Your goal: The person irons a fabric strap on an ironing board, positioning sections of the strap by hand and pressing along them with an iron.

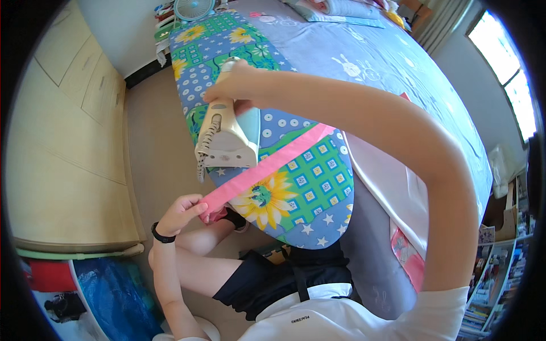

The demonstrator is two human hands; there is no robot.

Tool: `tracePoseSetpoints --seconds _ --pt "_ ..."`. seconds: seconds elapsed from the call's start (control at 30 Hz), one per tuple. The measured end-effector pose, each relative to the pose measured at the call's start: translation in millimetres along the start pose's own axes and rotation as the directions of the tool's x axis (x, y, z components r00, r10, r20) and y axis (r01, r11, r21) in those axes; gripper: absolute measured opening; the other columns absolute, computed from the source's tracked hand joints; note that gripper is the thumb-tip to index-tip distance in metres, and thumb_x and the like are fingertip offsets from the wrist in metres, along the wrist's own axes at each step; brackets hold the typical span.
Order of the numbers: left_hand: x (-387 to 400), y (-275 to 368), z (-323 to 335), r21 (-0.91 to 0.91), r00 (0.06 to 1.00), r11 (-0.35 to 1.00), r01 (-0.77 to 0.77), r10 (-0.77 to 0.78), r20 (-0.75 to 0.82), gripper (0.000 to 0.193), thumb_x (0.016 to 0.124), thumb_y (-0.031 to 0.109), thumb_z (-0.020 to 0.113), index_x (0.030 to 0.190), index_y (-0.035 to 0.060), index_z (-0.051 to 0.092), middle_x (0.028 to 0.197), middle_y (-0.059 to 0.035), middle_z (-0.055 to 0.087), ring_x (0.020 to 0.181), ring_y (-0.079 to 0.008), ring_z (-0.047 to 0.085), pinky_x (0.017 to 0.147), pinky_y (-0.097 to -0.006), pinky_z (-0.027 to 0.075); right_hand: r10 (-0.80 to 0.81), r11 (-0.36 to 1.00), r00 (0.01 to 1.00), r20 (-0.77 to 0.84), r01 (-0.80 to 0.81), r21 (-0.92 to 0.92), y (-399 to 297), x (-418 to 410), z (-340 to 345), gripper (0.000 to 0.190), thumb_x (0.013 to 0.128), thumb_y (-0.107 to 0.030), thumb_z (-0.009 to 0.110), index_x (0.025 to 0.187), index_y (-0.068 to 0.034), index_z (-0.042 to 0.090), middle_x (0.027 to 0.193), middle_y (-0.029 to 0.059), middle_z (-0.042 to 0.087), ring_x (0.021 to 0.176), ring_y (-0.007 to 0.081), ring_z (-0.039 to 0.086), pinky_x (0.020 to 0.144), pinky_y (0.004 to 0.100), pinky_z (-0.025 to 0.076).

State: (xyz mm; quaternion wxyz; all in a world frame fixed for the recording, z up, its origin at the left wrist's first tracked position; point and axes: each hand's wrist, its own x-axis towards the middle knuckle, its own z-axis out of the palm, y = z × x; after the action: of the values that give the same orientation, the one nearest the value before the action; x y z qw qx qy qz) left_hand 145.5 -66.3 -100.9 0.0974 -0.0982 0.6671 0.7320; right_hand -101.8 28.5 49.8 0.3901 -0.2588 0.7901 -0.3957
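Observation:
A patterned ironing board (311,204) with sunflowers, stars and checks reaches away before me. My right hand (239,85) grips the handle of a cream electric iron (228,145), which sits on the board's left half with its coiled cord at the heel. A flat pink fabric strip (268,166) runs diagonally across the board, just on the near side of the iron. My left hand (187,211) pinches the strip's lower left end beyond the board's edge. Under my right forearm, the strip's other end reaches the board's right edge, near pale pink satin cloth (379,170).
A bed (384,64) with a light blue-purple sheet adjoins the board's right side. Wooden cabinets (76,149) stand at the left. A blue fan (194,8) is beyond the board's far end. Bookshelves (499,281) stand at the lower right, a blue plastic bag (113,298) at the lower left.

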Motion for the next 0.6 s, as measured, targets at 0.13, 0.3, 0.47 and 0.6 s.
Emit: tracePoseSetpoints --seconds 0.13,0.3,0.47,0.6 --pt "-0.6 -7.9 -16.5 -0.018 0.997 0.997 -0.078 0.077 -0.03 0.019 0.087 0.021 0.053 0.081 0.0033 0.057 0.071 -0.0014 0.057 0.065 -0.0088 0.053 0.064 -0.0231 0.042 -0.02 0.994 0.962 -0.272 0.049 0.097 -9.8 9.0 23.2 0.07 0.059 -0.019 0.073 0.113 0.004 0.033 0.094 0.0167 0.054 0.072 0.0228 0.062 0.058 0.033 0.054" --pt "8.4 1.0 -33.0 -0.208 0.953 0.959 -0.194 0.133 -0.272 0.02 0.085 0.023 0.053 0.076 0.0052 0.054 0.064 -0.0013 0.053 0.06 -0.0099 0.05 0.059 -0.0239 0.04 -0.379 0.889 0.918 -0.113 0.396 0.23 -10.5 32.1 -44.4 0.036 0.067 -0.015 0.066 0.094 0.004 0.051 0.081 0.0139 0.057 0.064 0.0206 0.059 0.055 0.0314 0.051" --pt "20.2 5.2 -76.8 -0.317 0.889 0.872 -0.373 0.238 -0.392 0.022 0.087 0.025 0.051 0.074 0.0069 0.052 0.056 0.0023 0.043 0.052 -0.0084 0.04 0.056 -0.0241 0.036 -0.453 0.833 0.891 0.022 0.415 0.366 -30.1 -6.1 -88.1 0.026 0.072 -0.016 0.061 0.092 -0.001 0.053 0.075 0.0135 0.057 0.061 0.0199 0.059 0.054 0.0309 0.051" --pt "16.2 4.0 -98.5 -0.234 0.886 0.915 -0.33 0.215 -0.41 0.025 0.087 0.025 0.05 0.067 0.0092 0.049 0.051 0.005 0.036 0.047 -0.0069 0.035 0.056 -0.0235 0.035 -0.202 0.837 0.979 0.002 0.171 0.52 -46.2 -38.0 -95.4 0.013 0.076 -0.015 0.055 0.083 -0.004 0.053 0.068 0.0117 0.058 0.054 0.0195 0.059 0.05 0.0299 0.051"
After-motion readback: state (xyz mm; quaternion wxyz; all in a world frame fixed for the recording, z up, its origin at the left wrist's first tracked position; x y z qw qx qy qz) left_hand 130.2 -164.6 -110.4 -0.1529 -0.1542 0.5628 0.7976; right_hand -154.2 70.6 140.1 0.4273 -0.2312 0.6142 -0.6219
